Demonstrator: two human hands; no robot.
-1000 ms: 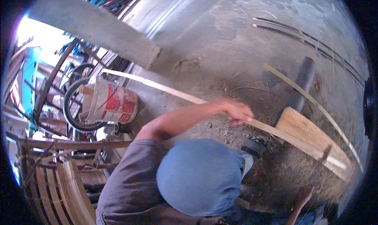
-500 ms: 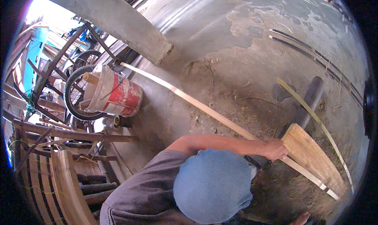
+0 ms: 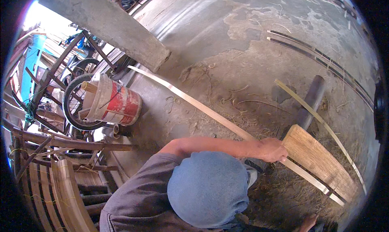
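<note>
Pale wooden strip (image 3: 210,113), work seemingly underway, unfinished.
Co-worker's hand (image 3: 273,150) is wrapped round it, left of the board (image 3: 320,161); wearer's hands unseen, their grip untellable.

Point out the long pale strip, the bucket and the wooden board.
Long pale strip (image 3: 227,123), head view: the middle of its length.
Bucket (image 3: 125,105), head view: its red side.
Wooden board (image 3: 318,161), head view: the middle of its face.

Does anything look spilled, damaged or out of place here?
Thin curled shavings litter the floor near the wooden block, looking like uncleared scrap. Higher in view, a pale patch has ragged edges, as if worn or stained. The bucket seems to lean, but that may be lens distortion.
</note>
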